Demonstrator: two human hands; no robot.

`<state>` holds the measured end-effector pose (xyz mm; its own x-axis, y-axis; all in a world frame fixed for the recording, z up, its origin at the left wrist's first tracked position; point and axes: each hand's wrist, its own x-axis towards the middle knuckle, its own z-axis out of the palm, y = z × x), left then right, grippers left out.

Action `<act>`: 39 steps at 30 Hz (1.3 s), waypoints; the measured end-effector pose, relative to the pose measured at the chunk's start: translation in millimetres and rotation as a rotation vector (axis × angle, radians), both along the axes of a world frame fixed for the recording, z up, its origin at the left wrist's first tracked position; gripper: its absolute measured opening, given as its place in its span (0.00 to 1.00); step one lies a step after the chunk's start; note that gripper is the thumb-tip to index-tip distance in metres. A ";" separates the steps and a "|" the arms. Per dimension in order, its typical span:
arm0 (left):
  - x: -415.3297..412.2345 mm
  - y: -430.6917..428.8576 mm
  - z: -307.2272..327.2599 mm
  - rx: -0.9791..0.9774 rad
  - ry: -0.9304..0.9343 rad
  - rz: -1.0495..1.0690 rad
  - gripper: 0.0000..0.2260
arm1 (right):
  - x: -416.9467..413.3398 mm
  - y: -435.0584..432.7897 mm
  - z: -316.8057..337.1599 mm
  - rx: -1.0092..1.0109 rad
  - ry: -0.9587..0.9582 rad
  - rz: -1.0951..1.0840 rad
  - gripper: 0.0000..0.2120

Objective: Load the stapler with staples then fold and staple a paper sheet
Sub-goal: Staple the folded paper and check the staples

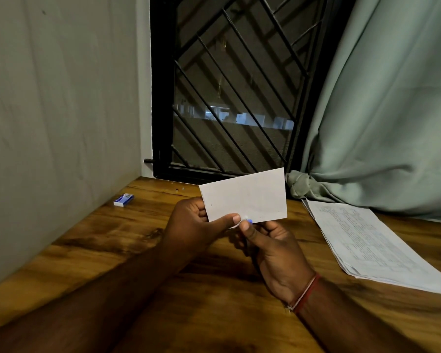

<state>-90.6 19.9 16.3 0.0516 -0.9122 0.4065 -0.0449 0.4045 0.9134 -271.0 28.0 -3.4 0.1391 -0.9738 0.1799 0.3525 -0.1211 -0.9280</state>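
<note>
Stapling looks to be the step in hand: you hold the folded sheet (245, 197) up over the table (112, 250), left hand (196, 220) pinching its seven-o'clock corner. Your right hand (273, 248) closes round a small blue stapler (249, 221), mostly hidden, at the six-o'clock edge; next, squeeze firmly.

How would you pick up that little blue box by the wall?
Take the little blue box from above, pinching its two long sides. It lies flat on the wooden table with open space around it; the wall beside it leaves less room for a sideways reach from the left.
</note>
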 end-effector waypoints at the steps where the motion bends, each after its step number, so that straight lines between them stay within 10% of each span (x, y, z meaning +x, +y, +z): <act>1: -0.1 0.5 0.3 0.004 0.001 -0.005 0.15 | -0.1 -0.1 -0.3 -0.003 -0.002 0.000 0.38; 39: -5.4 -2.2 -5.6 -0.014 -0.009 0.028 0.14 | 3.9 -7.1 -7.6 0.018 -0.056 -0.045 0.24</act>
